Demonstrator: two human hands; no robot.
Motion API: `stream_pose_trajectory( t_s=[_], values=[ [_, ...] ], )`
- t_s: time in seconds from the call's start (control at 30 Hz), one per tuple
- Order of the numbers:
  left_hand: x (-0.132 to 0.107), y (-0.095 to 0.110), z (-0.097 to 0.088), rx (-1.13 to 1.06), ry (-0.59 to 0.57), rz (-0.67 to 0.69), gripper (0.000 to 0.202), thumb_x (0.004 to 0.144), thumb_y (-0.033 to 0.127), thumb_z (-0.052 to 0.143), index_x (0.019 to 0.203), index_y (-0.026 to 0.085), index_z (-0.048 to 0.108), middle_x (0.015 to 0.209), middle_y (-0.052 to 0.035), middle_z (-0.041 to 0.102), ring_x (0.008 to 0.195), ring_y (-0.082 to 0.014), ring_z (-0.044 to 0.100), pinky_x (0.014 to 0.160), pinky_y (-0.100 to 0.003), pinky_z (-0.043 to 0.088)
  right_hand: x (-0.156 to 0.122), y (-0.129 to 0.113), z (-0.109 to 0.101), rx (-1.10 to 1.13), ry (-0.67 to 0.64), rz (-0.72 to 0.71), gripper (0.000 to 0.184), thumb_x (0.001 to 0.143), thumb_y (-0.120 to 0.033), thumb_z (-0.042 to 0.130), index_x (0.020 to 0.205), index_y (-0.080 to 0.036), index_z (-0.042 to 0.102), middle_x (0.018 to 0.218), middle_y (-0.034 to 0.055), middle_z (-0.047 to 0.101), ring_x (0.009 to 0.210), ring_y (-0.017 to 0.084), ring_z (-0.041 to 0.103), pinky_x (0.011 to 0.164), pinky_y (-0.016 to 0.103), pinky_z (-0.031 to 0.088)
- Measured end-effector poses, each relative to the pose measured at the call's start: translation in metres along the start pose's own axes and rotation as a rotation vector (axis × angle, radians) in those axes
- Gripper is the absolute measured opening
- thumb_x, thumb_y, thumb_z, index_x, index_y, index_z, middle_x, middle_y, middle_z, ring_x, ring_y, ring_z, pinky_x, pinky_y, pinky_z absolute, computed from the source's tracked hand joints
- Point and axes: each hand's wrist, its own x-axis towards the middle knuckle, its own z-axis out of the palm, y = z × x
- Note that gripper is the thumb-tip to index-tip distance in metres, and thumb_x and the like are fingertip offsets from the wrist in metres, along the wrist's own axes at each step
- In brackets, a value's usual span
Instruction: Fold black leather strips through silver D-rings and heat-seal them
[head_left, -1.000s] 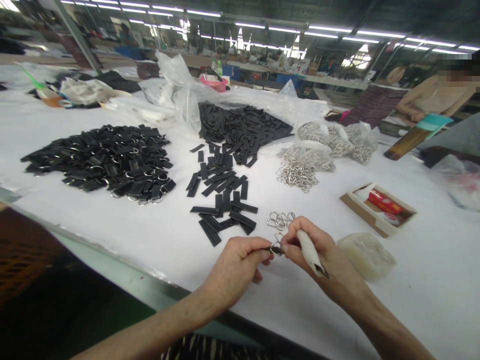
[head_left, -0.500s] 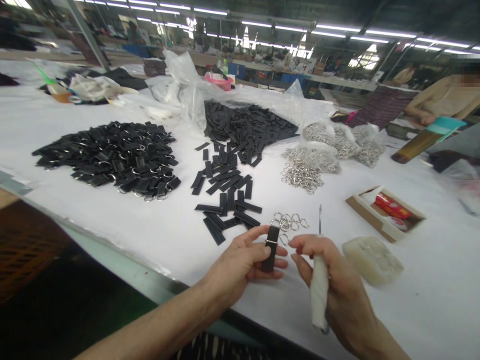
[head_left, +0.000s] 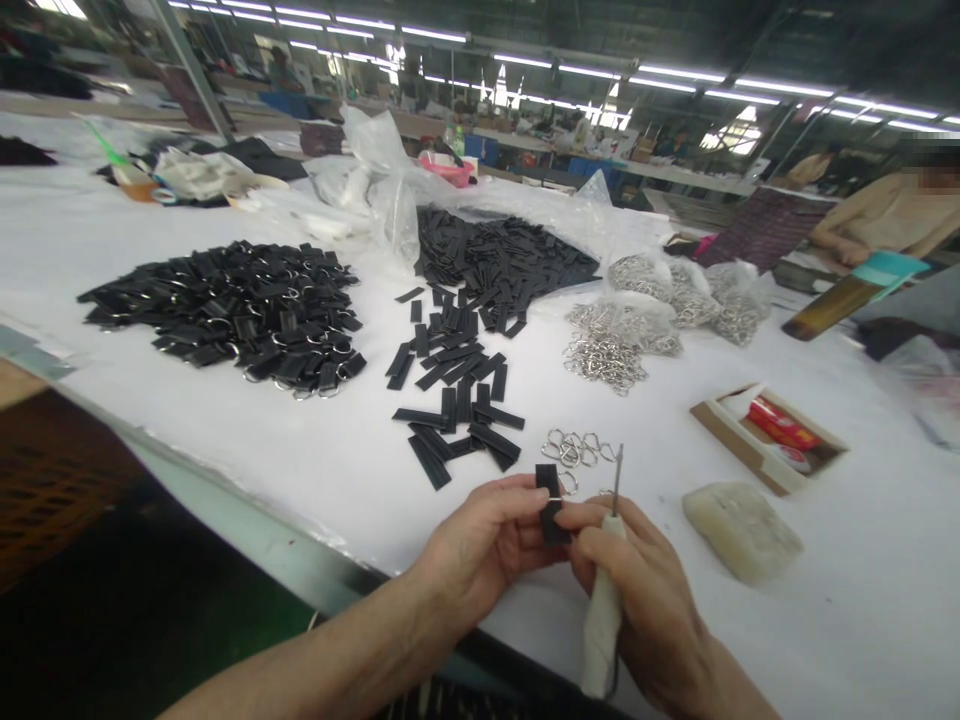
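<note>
My left hand (head_left: 480, 545) pinches a short black strap (head_left: 550, 500) that stands upright over the white table. Fingers of my right hand (head_left: 637, 590) touch the strap's lower end, and the same hand grips a white-wrapped tool (head_left: 604, 610) whose thin metal tip points up. A few loose metal rings (head_left: 576, 447) lie just beyond my hands. Loose black straps (head_left: 454, 385) are scattered ahead. A heap of straps with rings fitted (head_left: 232, 315) lies to the left.
A large pile of black straps (head_left: 502, 260) on clear plastic sits further back, with bagged metal rings (head_left: 660, 300) to its right. A pale waxy block (head_left: 741, 530) and a small cardboard box (head_left: 772, 435) lie at right. Another person sits at the far right.
My right hand turned the tool from pointing down to tip-up and came back against the strap. The left hand raised the strap upright from a flat pinch.
</note>
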Motion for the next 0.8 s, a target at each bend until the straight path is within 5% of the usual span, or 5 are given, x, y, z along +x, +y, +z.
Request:
stream_pose_trajectory(
  t_s=[0.3,0.57,0.8],
  values=[
    [0.003,-0.006,-0.004,0.255,0.037,0.102,0.015,0.073,0.023,0.067,0.075,0.009,0.065,0.071,-0.0091,0.069,0.059,-0.0187,0.066,0.062,-0.031,0.053,0.002,-0.007,0.008,0.227,0.191,0.269,0.015,0.083,-0.014,0.057,0.087,-0.025,0.048,0.084,0.0010,0.062,0.075,0.016,0.061,0.062,0.026,0.049],
    [-0.005,-0.009,-0.005,0.395,-0.073,0.220,0.022,0.083,0.029,0.058,0.092,0.010,0.066,0.088,-0.0107,0.070,0.084,-0.0217,0.065,0.083,-0.035,0.049,0.009,-0.015,0.003,0.319,0.092,0.618,0.008,0.085,-0.027,0.055,0.084,-0.023,0.048,0.066,-0.0022,0.057,0.056,0.014,0.053,0.049,0.023,0.041],
    [-0.006,-0.010,-0.005,0.489,-0.026,0.225,0.018,0.084,0.023,0.055,0.091,0.011,0.067,0.090,-0.0094,0.069,0.085,-0.0219,0.063,0.083,-0.038,0.048,0.015,-0.018,0.001,0.441,0.032,0.707,0.009,0.082,-0.024,0.054,0.081,-0.023,0.045,0.067,-0.0031,0.056,0.055,0.012,0.050,0.047,0.022,0.039]
  ],
)
